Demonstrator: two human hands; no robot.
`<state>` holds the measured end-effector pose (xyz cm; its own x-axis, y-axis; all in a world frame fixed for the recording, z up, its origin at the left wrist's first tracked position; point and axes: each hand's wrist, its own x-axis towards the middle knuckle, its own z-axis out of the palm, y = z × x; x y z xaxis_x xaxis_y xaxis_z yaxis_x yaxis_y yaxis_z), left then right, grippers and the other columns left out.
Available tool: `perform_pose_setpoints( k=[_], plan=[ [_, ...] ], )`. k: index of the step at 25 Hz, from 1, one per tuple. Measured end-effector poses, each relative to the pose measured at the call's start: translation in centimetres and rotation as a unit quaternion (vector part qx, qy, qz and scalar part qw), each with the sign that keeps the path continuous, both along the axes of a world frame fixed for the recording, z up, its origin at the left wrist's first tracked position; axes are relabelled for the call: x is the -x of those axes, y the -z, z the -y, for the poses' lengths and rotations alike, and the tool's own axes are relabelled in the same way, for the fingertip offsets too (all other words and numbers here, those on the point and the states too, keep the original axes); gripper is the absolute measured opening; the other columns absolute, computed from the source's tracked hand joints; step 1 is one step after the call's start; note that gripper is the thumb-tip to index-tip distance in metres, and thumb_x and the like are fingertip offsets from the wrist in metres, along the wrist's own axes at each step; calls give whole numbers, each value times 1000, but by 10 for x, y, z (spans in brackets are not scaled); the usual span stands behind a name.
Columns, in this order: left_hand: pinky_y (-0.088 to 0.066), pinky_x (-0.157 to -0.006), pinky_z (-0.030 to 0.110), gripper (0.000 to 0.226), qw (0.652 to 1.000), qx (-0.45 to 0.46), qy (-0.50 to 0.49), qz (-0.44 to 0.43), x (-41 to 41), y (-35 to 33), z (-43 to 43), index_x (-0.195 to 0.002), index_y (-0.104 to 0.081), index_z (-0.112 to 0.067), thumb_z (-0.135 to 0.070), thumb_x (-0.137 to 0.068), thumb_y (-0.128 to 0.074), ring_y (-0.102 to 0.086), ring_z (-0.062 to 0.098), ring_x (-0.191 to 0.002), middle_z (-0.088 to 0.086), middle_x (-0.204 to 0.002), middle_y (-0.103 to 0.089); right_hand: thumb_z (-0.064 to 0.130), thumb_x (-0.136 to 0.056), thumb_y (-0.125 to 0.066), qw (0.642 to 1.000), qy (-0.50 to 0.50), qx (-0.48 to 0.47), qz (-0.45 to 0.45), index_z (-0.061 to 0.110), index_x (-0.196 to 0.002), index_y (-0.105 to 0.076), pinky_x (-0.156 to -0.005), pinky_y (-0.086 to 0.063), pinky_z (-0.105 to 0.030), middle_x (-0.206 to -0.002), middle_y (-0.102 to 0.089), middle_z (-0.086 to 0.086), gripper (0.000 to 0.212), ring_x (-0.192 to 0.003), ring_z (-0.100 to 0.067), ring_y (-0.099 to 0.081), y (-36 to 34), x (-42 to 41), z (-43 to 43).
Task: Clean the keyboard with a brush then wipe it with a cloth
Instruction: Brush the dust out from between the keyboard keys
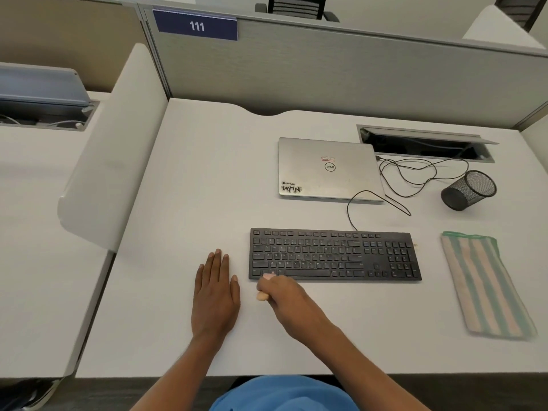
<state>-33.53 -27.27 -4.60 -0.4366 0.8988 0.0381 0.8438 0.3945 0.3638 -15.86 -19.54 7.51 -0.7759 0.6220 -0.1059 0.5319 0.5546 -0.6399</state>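
Note:
A black keyboard (335,255) lies flat on the white desk (207,173), its cable running back toward the laptop. My right hand (284,295) grips a small pale pink brush (264,287) at the keyboard's front left corner, the brush tip over the bottom-left keys. Most of the brush is hidden inside my fist. My left hand (215,292) rests flat on the desk, palm down, fingers straight, just left of the keyboard and not touching it. A folded cloth (486,284) with green and pink stripes lies on the desk to the right of the keyboard.
A shut silver laptop (327,167) sits behind the keyboard. Loose black cables (415,176) trail to an open cable tray (427,143). A black mesh pen cup (468,189) lies tipped over at the right. A white divider panel (112,149) bounds the left side.

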Motion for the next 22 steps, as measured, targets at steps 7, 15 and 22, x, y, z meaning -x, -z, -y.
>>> perform_pose_setpoints(
  k=[7,15,22],
  plan=[
    [-16,-131,45,62,1000,2,-1,1,2,3,2,-160,-38,-5,-34,-107,-26,-24,24,-160,12,-171,-31,22,-105,-44,997,43,55,-33,16,-89,-49,-68,-46,-48,-77,-56,-5,18,-73,-25,-48,-1,14,-3],
    [-19,-131,47,63,1000,3,-1,7,1,4,2,-161,-37,-6,-35,-107,-26,-24,24,-160,12,-171,-31,22,-102,-44,994,44,98,-34,16,-92,-51,-71,-45,-42,-79,-57,-5,15,-73,-24,-47,-4,6,1],
    [-17,-131,46,64,1000,5,2,6,1,4,3,-162,-36,-6,-37,-107,-23,-23,24,-160,11,-171,-29,22,-104,-47,993,43,109,-26,17,-95,-54,-72,-48,-43,-81,-61,-7,13,-76,-26,-53,-2,7,-5]
  ],
)
